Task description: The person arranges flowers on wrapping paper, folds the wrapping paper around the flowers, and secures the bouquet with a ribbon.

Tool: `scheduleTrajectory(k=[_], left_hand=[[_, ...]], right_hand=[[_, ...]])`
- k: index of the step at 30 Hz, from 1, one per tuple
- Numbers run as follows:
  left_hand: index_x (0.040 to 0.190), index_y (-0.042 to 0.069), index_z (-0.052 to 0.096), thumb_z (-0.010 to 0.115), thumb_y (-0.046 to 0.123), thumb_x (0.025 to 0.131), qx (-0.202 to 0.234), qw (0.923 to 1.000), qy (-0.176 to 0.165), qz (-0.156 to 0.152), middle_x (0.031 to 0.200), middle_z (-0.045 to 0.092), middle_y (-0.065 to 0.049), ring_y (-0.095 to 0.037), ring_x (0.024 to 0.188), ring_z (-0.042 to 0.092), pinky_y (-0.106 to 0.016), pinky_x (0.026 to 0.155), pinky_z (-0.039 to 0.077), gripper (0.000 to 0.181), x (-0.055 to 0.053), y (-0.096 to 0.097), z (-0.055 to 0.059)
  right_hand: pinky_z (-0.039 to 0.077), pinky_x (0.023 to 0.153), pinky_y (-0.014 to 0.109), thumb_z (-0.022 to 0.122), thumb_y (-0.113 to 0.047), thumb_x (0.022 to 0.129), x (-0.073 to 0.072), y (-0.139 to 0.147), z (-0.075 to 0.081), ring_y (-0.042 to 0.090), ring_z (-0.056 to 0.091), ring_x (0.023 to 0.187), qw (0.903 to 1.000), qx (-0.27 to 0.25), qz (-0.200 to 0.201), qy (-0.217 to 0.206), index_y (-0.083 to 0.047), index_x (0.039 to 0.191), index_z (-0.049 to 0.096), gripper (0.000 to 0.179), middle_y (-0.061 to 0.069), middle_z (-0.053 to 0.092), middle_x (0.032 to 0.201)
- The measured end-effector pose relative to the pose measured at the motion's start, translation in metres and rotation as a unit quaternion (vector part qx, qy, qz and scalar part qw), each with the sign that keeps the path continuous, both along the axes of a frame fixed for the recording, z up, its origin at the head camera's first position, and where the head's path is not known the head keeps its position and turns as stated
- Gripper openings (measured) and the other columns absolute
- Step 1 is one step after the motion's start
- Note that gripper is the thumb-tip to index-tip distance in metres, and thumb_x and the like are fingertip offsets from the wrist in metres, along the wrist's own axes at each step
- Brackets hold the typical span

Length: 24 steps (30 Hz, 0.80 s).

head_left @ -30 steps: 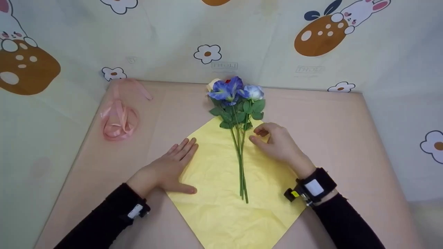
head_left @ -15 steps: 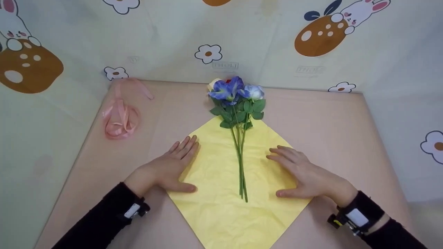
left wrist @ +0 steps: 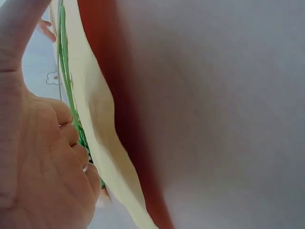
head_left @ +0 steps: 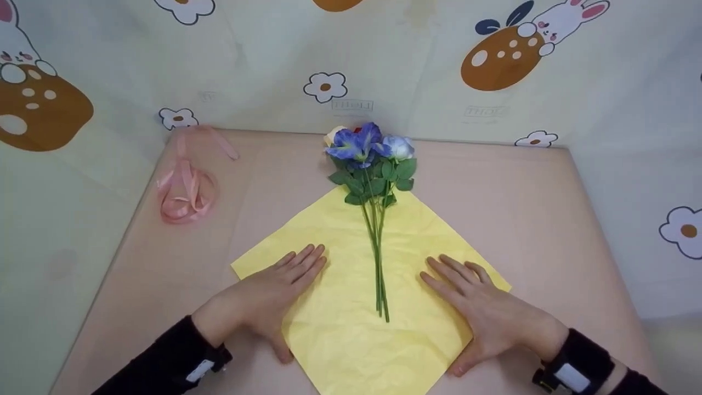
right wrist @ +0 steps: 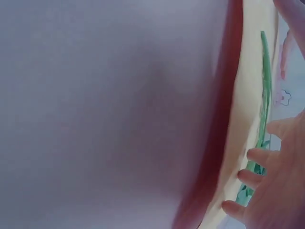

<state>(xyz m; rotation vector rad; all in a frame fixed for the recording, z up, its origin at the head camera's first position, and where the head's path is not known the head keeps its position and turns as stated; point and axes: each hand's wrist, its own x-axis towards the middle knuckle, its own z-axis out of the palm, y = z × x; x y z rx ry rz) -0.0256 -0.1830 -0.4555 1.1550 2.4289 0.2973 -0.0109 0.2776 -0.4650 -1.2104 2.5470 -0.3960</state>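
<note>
Nearest are black fabric sleeves (head_left: 140,365), with a dark strap (head_left: 581,362) round the right wrist. The left hand (head_left: 269,299) and right hand (head_left: 485,312) reach in from either side, fingers stretched out and thumbs spread well away from them, neither gripping anything. Their fingers lie over a sheet of yellow paper (head_left: 340,345); how hard they press, if at all, I cannot tell. The paper is thin and softly creased, set as a diamond on the smooth pink table (head_left: 548,219), its edge rippling in the left wrist view.

Down its middle, between the hands, lies a bunch of flowers (head_left: 380,258): slim, straight green stems close together, then oval leaves, then ruffled blue-violet petals, a rounded pale blue bloom, and bits of cream and red behind. The blooms extend past the paper's far corner.

Far left, glossy pink ribbon (head_left: 186,200) sits in loose loops. Behind stands a pale wall (head_left: 263,66) printed with rabbits and outlined daisies.
</note>
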Motion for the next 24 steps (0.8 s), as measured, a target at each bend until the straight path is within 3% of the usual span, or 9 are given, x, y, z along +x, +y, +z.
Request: scheduleTrajectory(k=[3, 10, 24], left_hand=[[0.174, 0.001, -0.001, 0.099, 0.077, 0.051, -0.013, 0.9999, -0.003, -0.002, 0.182, -0.011, -0.021, -0.036, 0.169, -0.004, -0.053, 0.134, 0.016, 0.176, 0.002, 0.000, -0.003], [0.174, 0.000, 0.000, 0.103, 0.067, 0.055, -0.016, 0.9987, -0.048, 0.003, 0.182, -0.010, -0.020, -0.035, 0.169, -0.004, -0.054, 0.134, 0.017, 0.171, 0.002, -0.001, -0.010], [0.174, 0.000, 0.000, 0.094, 0.079, 0.061, -0.009, 0.9997, -0.025, 0.003, 0.182, -0.010, -0.019, -0.034, 0.169, -0.005, -0.054, 0.134, 0.015, 0.167, 0.004, -0.004, -0.018]], right_hand=[[0.021, 0.118, 0.080, 0.079, -0.096, 0.061, 0.002, 0.000, -0.006, 0.049, 0.006, 0.166, 0.9999, -0.009, 0.013, -0.001, -0.017, 0.177, 0.015, 0.155, 0.020, 0.003, 0.183], [0.024, 0.114, 0.083, 0.076, -0.098, 0.060, 0.002, 0.001, -0.015, 0.054, 0.007, 0.164, 0.9991, -0.009, 0.036, 0.022, -0.019, 0.177, 0.020, 0.152, 0.024, 0.003, 0.182], [0.002, 0.122, 0.074, 0.070, -0.099, 0.068, 0.002, 0.004, -0.026, 0.053, -0.002, 0.165, 0.9993, 0.003, 0.035, 0.008, -0.019, 0.177, 0.016, 0.146, 0.023, -0.003, 0.182]])
